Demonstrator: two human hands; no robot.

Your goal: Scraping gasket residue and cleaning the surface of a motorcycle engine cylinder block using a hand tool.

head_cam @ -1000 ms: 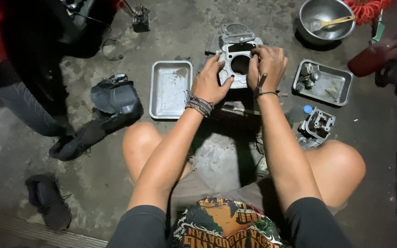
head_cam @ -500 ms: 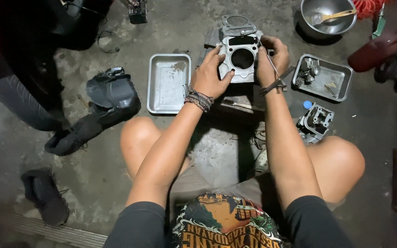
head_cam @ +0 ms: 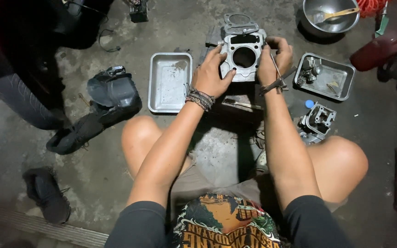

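The grey metal engine block (head_cam: 243, 57) with 1 round hole has been turned a bit since a moment ago and is now gripped by the left hand (head_cam: 211, 76) and right hand (head_cam: 272, 62), low over the floor (head_cam: 116, 151), between 2 metal trays (head_cam: 168, 82).

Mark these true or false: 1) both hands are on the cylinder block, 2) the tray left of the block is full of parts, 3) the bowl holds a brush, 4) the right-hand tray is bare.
1) True: left hand and right hand hold the cylinder block from either side.
2) False: the left tray holds no parts, only some grime.
3) True: a brush lies in the bowl.
4) False: the right tray has small metal parts in it.
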